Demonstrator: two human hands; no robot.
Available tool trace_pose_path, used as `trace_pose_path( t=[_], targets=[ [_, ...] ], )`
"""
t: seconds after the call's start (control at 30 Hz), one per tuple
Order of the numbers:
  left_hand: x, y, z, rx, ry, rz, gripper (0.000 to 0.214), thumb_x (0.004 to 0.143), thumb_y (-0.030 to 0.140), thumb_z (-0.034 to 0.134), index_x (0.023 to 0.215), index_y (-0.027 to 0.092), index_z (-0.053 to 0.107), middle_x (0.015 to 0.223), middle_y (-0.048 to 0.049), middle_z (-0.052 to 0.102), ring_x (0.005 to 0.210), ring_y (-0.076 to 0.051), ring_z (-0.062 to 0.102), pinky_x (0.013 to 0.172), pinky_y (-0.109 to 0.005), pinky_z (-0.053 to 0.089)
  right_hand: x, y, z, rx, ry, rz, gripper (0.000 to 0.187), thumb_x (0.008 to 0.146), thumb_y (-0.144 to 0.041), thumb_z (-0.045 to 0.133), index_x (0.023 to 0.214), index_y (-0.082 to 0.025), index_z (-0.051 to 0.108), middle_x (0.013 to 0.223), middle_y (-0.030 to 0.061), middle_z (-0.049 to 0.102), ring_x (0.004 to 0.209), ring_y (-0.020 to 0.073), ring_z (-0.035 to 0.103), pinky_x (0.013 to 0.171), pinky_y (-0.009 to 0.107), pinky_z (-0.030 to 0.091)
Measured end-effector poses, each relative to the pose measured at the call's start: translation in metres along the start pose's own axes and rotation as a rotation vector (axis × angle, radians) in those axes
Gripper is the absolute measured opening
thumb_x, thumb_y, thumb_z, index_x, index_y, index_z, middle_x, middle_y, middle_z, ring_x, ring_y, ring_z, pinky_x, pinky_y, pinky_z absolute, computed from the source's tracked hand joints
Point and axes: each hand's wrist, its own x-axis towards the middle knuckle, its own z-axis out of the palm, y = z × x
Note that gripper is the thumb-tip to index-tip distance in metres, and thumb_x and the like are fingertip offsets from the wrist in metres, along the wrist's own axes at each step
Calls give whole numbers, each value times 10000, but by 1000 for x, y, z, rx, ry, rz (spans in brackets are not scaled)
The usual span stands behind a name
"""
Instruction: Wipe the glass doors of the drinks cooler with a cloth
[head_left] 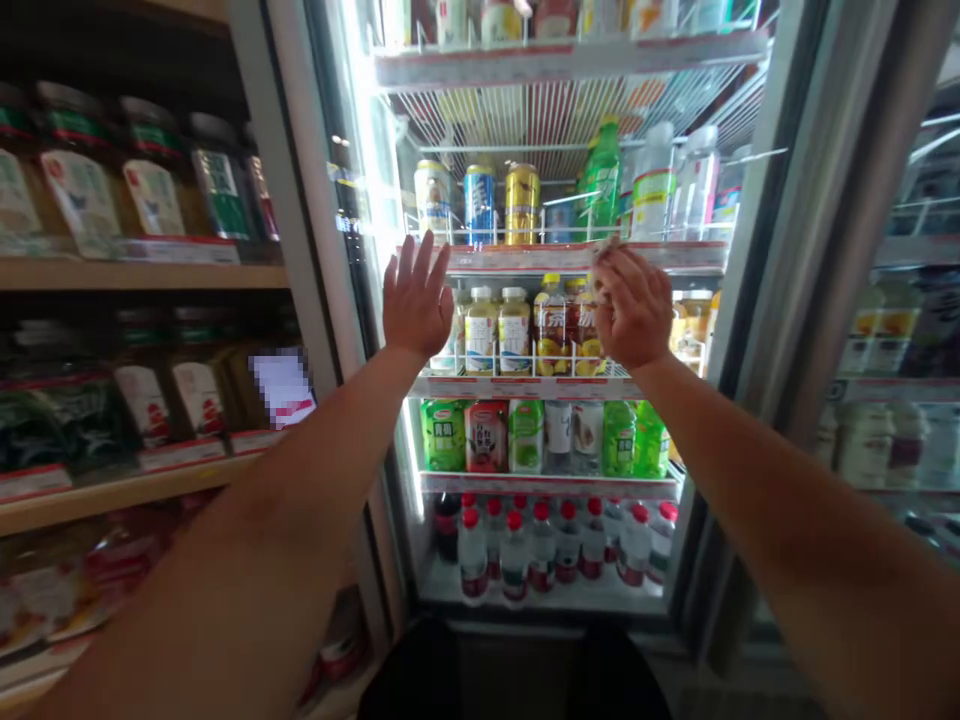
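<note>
Both arms reach forward to a lit drinks fridge (544, 65) with a glass front. My left hand (417, 300) is open, palm forward and fingers spread, before the left side of the shelves; it looks flat against the glass, though contact is hard to confirm. My right hand (634, 305) is closed, its fingers bent around something pale and crumpled that I cannot make out. Behind the hands stand bottles with white caps (514, 330) and yellow-capped tea bottles (551, 325). One shelf up are a blue can (479, 205), a gold can (522, 205) and a green bottle (604, 178).
Green drink bottles (444, 437) and red-capped water bottles (514, 560) fill the lower shelves. Wooden shelves (142, 275) with jars and bottles stand at left. A metal door frame (832, 250) and another fridge section are at right.
</note>
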Motion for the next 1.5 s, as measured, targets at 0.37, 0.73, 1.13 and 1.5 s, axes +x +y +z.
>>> trace_pose_path(
  t=[0.37,0.73,1.13,1.5],
  targets=[
    [-1,4,-4,-168,1,-51,640,934,279,453,1567,266,361,1663,1,253,1561,-252,100,1288,-507,59,-1,-1,-21,25,-396,-338,569,932,-286,459,1501,-314,457,1570,21,462,1496,261,356,1215,531,320],
    [-1,2,-1,-131,28,-29,632,930,257,440,1558,241,374,1657,-14,269,1560,-251,115,1283,-531,87,73,19,28,-24,364,425,505,937,-265,367,1397,-153,544,1514,183,466,1428,354,366,1185,616,263],
    [1,0,3,-149,-44,-69,623,970,381,383,1571,231,310,1671,95,183,1566,-165,11,1306,-482,-12,47,-13,12,-18,-203,-104,609,952,-349,364,1560,-312,357,1605,-27,395,1520,287,273,1229,545,250],
    [3,-6,9,-189,-55,-53,670,958,455,383,1554,160,303,1675,97,154,1555,-129,-46,1272,-432,-82,42,-26,4,-14,-267,-137,559,953,-371,394,1504,-288,446,1590,7,418,1512,303,288,1206,549,275]
  ],
)
